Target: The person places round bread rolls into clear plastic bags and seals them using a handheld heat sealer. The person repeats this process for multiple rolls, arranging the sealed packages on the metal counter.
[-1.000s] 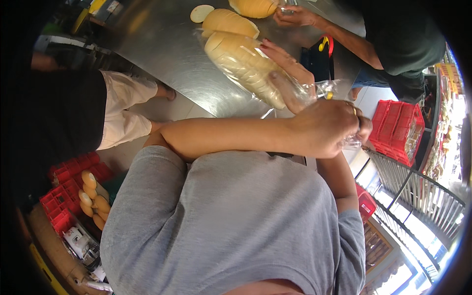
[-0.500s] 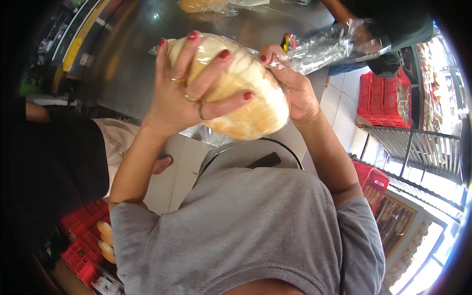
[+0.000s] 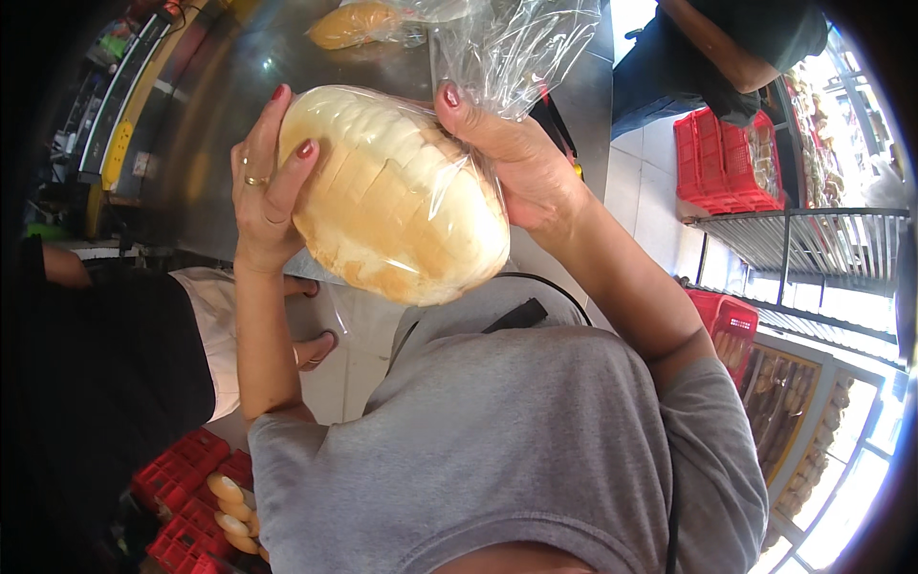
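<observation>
Clearly, both hands are curved part-open, the left hand (image 3: 266, 196) and right hand (image 3: 529, 170) clasping opposite sides of a sliced, bagged loaf (image 3: 392, 206). Elbows bent, they hold it before the chest, near the tabletop (image 3: 215, 120).

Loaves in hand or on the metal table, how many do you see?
2: a sliced loaf between the left hand and right hand, and another loaf on the metal table, near the picture's top edge. More could be hidden.
</observation>
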Demonstrator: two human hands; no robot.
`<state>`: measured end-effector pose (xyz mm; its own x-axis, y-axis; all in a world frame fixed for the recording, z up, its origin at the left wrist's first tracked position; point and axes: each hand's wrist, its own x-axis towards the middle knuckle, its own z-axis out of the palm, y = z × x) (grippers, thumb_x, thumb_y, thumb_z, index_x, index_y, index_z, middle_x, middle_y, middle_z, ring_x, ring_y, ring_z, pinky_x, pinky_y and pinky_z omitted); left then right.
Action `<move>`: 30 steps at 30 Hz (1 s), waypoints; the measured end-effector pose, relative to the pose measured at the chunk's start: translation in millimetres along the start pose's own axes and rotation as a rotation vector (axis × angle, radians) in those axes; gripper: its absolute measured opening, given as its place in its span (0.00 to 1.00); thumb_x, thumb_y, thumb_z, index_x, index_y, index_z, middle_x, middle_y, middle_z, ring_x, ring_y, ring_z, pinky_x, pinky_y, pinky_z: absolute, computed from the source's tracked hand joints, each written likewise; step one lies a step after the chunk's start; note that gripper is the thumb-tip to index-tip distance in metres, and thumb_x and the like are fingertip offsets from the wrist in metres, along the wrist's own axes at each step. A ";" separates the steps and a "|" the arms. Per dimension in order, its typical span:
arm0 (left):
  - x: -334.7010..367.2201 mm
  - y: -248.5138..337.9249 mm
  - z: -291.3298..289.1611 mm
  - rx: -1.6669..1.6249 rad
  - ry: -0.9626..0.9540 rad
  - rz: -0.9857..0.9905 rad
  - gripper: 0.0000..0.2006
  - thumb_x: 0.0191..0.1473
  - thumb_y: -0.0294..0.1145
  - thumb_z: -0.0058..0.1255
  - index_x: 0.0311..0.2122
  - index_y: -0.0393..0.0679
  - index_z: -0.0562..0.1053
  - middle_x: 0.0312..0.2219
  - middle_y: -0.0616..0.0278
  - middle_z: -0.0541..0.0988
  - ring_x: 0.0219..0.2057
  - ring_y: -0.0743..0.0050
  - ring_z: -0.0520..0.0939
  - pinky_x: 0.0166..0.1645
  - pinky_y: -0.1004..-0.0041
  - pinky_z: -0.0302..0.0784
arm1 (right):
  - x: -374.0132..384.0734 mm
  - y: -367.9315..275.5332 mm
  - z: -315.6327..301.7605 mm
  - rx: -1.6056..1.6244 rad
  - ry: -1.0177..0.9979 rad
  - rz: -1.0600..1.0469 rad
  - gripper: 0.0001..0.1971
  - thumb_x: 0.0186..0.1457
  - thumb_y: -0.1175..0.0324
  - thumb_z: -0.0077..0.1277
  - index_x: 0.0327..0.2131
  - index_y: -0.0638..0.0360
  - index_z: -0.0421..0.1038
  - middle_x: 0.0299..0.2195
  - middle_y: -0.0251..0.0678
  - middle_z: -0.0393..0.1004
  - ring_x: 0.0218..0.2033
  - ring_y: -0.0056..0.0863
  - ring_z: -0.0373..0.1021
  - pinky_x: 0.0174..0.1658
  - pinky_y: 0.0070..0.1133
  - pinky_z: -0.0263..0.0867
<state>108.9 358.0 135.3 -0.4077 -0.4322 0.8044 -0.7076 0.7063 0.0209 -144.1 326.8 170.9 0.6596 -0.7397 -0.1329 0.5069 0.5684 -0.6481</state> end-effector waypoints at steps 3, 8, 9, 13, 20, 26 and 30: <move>-0.4 4.0 2.9 -0.158 -0.095 -0.132 0.28 0.50 0.27 0.58 0.57 0.44 0.63 0.55 0.47 0.70 0.53 0.50 0.75 0.53 0.62 0.70 | 16.9 12.0 -11.2 0.035 0.032 -0.033 0.26 0.60 0.55 0.52 0.51 0.71 0.67 0.45 0.43 0.74 0.45 0.29 0.73 0.49 0.27 0.70; -67.4 71.3 56.4 -1.944 0.385 -1.274 0.30 0.52 0.38 0.56 0.59 0.42 0.63 0.54 0.53 0.71 0.54 0.61 0.73 0.58 0.61 0.69 | 41.3 7.6 -18.7 -1.064 0.072 -0.837 0.19 0.59 0.61 0.43 0.50 0.61 0.70 0.50 0.41 0.73 0.48 0.32 0.70 0.52 0.32 0.64; -61.4 84.2 57.9 -2.178 0.500 -1.354 0.31 0.52 0.41 0.54 0.60 0.42 0.63 0.54 0.52 0.71 0.54 0.60 0.73 0.58 0.60 0.69 | 37.2 2.2 -25.2 -1.406 -0.022 -1.031 0.17 0.53 0.66 0.48 0.46 0.58 0.72 0.49 0.39 0.73 0.53 0.33 0.66 0.56 0.39 0.59; -34.9 56.6 31.8 -1.970 0.447 -1.446 0.31 0.58 0.50 0.46 0.62 0.43 0.59 0.55 0.46 0.69 0.54 0.50 0.73 0.58 0.55 0.69 | 5.9 21.1 -17.9 -1.783 -0.535 -0.995 0.19 0.45 0.70 0.53 0.45 0.54 0.74 0.50 0.29 0.73 0.60 0.32 0.61 0.64 0.49 0.47; -47.7 101.8 97.0 -1.468 -0.107 -0.960 0.37 0.56 0.61 0.41 0.62 0.44 0.59 0.56 0.43 0.67 0.50 0.47 0.76 0.56 0.53 0.70 | 62.6 30.0 -15.3 -1.677 -0.064 -0.582 0.16 0.44 0.68 0.49 0.38 0.61 0.76 0.31 0.51 0.77 0.34 0.42 0.77 0.38 0.33 0.73; -70.9 65.1 88.6 -2.298 0.502 -1.182 0.36 0.61 0.58 0.36 0.67 0.48 0.48 0.55 0.35 0.66 0.57 0.38 0.68 0.58 0.47 0.68 | 28.2 29.5 -79.2 -2.051 0.266 -1.257 0.11 0.37 0.64 0.55 0.25 0.59 0.73 0.22 0.38 0.72 0.20 0.32 0.73 0.21 0.26 0.67; -12.1 66.1 84.9 -1.780 0.294 -1.034 0.35 0.61 0.52 0.43 0.66 0.44 0.51 0.57 0.43 0.65 0.58 0.53 0.68 0.60 0.54 0.66 | 9.9 49.6 -57.0 -2.131 0.026 -0.886 0.10 0.37 0.65 0.54 0.25 0.60 0.72 0.21 0.38 0.73 0.18 0.35 0.73 0.20 0.29 0.68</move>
<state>18.0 362.3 76.5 -0.1052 -0.9800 0.1690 0.7117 0.0445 0.7010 -144.0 327.2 94.6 0.6681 -0.5184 0.5339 -0.5479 -0.8281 -0.1184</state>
